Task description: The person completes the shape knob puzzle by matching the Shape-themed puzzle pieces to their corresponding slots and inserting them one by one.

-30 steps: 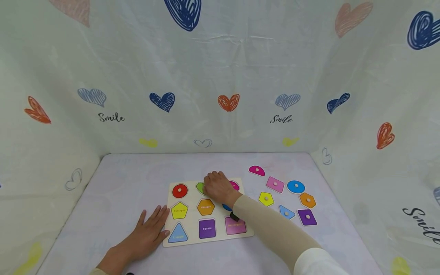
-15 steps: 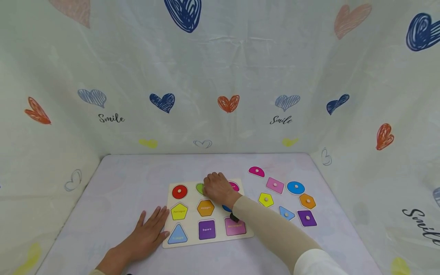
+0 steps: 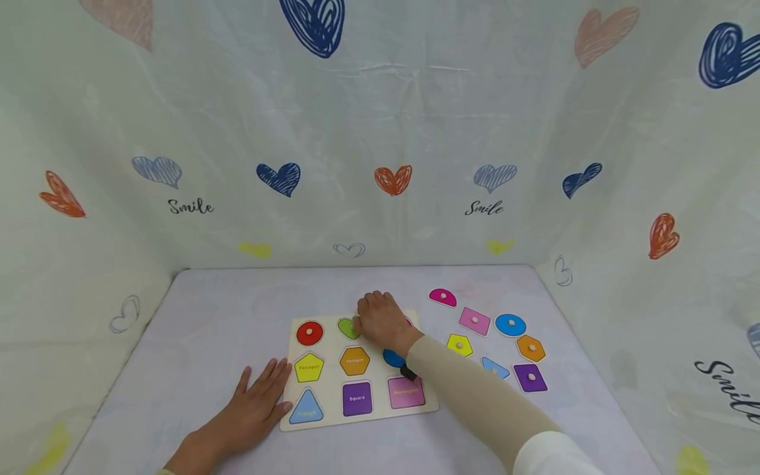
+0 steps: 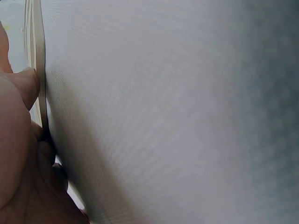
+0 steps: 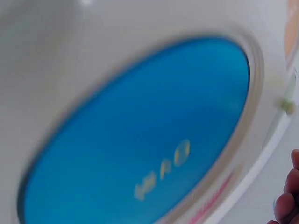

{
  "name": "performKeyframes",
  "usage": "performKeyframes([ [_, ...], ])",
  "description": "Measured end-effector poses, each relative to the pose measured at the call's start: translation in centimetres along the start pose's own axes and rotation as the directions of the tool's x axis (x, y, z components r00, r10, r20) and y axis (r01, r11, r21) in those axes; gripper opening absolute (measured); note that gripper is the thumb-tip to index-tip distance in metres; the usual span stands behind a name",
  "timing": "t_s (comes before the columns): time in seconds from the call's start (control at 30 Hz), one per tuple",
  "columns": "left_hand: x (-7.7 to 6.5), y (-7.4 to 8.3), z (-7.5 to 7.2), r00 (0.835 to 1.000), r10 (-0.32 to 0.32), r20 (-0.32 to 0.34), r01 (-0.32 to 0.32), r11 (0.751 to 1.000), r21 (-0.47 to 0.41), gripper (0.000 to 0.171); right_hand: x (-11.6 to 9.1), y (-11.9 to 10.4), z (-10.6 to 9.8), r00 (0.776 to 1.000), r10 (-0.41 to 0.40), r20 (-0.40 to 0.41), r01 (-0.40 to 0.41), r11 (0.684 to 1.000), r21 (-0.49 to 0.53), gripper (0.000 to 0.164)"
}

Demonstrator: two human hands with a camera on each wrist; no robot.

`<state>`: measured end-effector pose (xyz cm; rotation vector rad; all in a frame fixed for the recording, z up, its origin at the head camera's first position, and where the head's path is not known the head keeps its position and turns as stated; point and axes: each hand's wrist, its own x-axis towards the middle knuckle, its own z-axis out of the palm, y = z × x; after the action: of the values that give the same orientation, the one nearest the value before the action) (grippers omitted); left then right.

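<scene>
RH (image 3: pixel 382 321) grip looks released: in the R wrist view its fingers (image 5: pixel 286 206) sit apart from the knob (image 5: pixel 290 108) on the green heart (image 3: pixel 347 328), nothing pinched. Heart is in the top row, mid slot of the board (image 3: pixel 332 389), partly behind RH in the head view; can't tell if it's fully flush.

For good seating, IMO: press straight down by the knob, feel for rocking at tip & lobes, twist a touch if an edge rides up, then lift RH vertically so the knob doesn't snag.

LH (image 3: pixel 252 409) lies w/ fingers spread at the board's L edge, a decent brace; go light, else the board may skid.

Red disc (image 3: pixel 310 333), knob up, fills the next slot; don't bump it. Blue slot (image 3: pixel 394 358) is bare, label showing. Loose pcs lie R of board, incl. pink rect (image 3: pixel 475 321) & tri (image 3: pixel 495 367); the sleeve (image 3: pixel 475 396) overlaps tri in view, so watch for drag.
</scene>
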<state>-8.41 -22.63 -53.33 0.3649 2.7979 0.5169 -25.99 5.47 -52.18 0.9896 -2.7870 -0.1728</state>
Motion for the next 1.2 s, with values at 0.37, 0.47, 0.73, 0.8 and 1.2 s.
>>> performKeyframes([
  [0.37,-0.1,-0.1,0.0,1.000,0.003,-0.010,-0.003,1.000,-0.019,0.081,-1.2,4.0,-0.9,0.994,0.078,-0.071,-0.077,0.997,0.024,0.032],
  [0.47,-0.1,-0.1,0.0,1.000,0.001,-0.013,-0.001,1.000,-0.021,0.081,-1.6,4.9,-0.9,0.993,0.090,-0.082,-0.088,0.996,0.032,0.034],
  [0.73,-0.1,-0.2,0.2,1.000,0.006,-0.012,-0.006,0.999,-0.036,0.081,-2.9,6.9,-0.5,0.984,0.170,-0.042,-0.169,0.985,0.037,0.050],
  [0.8,0.0,-0.3,0.3,1.000,0.001,-0.009,-0.001,0.999,-0.038,0.081,-3.3,7.6,-0.4,0.980,0.196,-0.035,-0.194,0.980,0.039,0.050],
  [1.2,0.3,-0.7,0.8,1.000,-0.010,-0.007,0.010,0.999,-0.043,0.082,-6.1,12.5,0.7,0.952,0.295,-0.076,-0.294,0.955,0.027,0.040],
])
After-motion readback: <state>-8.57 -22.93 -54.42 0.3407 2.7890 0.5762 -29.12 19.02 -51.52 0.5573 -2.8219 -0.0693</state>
